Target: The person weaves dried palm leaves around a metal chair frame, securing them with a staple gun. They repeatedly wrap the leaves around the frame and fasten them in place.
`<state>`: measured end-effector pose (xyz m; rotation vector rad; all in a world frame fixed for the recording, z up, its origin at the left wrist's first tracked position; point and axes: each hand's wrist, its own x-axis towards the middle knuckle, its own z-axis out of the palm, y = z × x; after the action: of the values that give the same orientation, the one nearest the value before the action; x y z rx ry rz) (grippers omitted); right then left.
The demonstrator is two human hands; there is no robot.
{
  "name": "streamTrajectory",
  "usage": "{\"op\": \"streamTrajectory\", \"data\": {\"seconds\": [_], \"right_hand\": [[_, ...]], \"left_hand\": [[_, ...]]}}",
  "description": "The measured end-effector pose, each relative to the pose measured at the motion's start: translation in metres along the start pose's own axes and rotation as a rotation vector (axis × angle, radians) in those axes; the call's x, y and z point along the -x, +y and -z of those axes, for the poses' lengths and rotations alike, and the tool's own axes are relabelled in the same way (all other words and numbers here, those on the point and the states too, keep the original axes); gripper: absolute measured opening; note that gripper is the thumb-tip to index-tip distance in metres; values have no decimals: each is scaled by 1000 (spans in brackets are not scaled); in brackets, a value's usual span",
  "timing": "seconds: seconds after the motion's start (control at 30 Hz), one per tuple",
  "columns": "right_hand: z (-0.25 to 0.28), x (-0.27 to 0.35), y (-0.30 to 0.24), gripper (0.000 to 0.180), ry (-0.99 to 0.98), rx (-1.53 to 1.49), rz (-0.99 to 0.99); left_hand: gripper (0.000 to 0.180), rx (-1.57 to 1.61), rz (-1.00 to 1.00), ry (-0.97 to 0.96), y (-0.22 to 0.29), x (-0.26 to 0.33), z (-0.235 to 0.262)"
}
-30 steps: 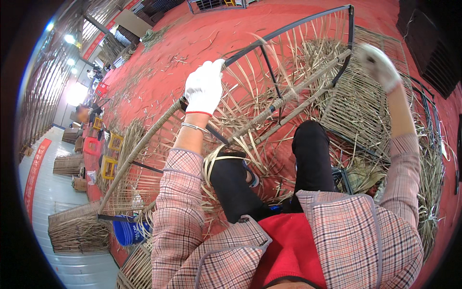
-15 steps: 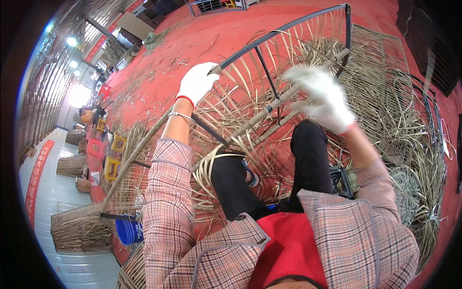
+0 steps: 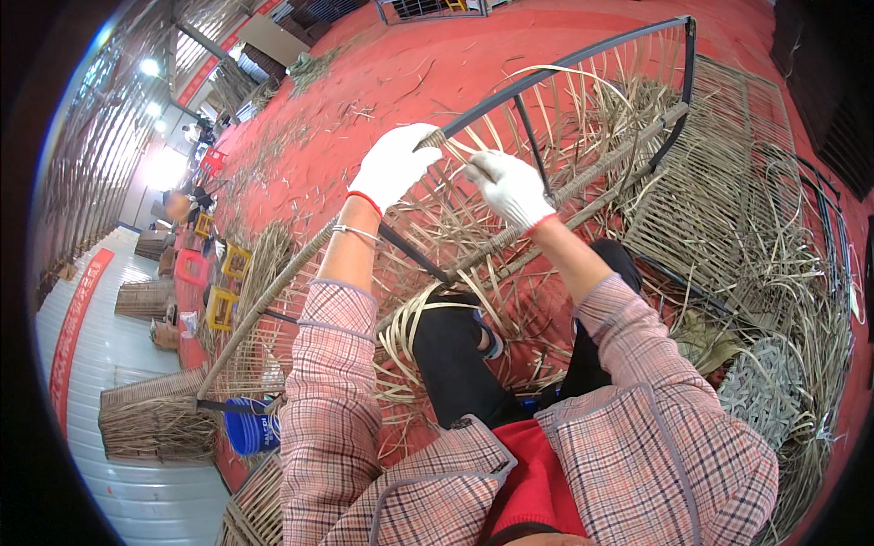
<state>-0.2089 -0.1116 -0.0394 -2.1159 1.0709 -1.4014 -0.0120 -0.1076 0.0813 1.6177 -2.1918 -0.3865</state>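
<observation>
A long dark metal frame (image 3: pixel 592 56), partly wrapped and strung with pale wicker strips, stretches across my lap. My left hand (image 3: pixel 391 168), in a white glove with a red cuff, is closed around its upper rail, right where the wicker wrapping ends and bare metal begins. Just to the right of it, my right hand (image 3: pixel 510 189), gloved the same way, has its fingers pinched together on a pale wicker strip (image 3: pixel 462 146) beside the rail. Its fingertips partly hide the strip. A looped coil of pale strips (image 3: pixel 401 328) hangs by my left knee.
Heaps of loose strips (image 3: pixel 774 246) and a woven panel (image 3: pixel 728 118) lie at the right. A blue bucket (image 3: pixel 248 428) stands at the lower left, near a wicker bundle (image 3: pixel 155 423). Yellow stools (image 3: pixel 221 308) stand farther left. Scraps litter the red floor (image 3: pixel 364 82).
My right hand has moved left, from over the frame's right part to beside my left hand, and now pinches a strip. My left hand keeps its hold on the rail.
</observation>
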Motion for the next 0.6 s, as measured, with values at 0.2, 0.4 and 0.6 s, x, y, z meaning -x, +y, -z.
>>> {"op": "streamTrajectory", "data": {"seconds": [0.2, 0.4, 0.6], "right_hand": [[51, 0, -20, 15, -22, -234, 421], [17, -7, -23, 24, -238, -1255, -247], [9, -4, 14, 25, -229, -712, -70]], "left_hand": [[34, -19, 57, 178, 10, 5, -7], [30, -76, 33, 168, 21, 9, -4], [28, -114, -15, 146, 18, 9, -3]]}}
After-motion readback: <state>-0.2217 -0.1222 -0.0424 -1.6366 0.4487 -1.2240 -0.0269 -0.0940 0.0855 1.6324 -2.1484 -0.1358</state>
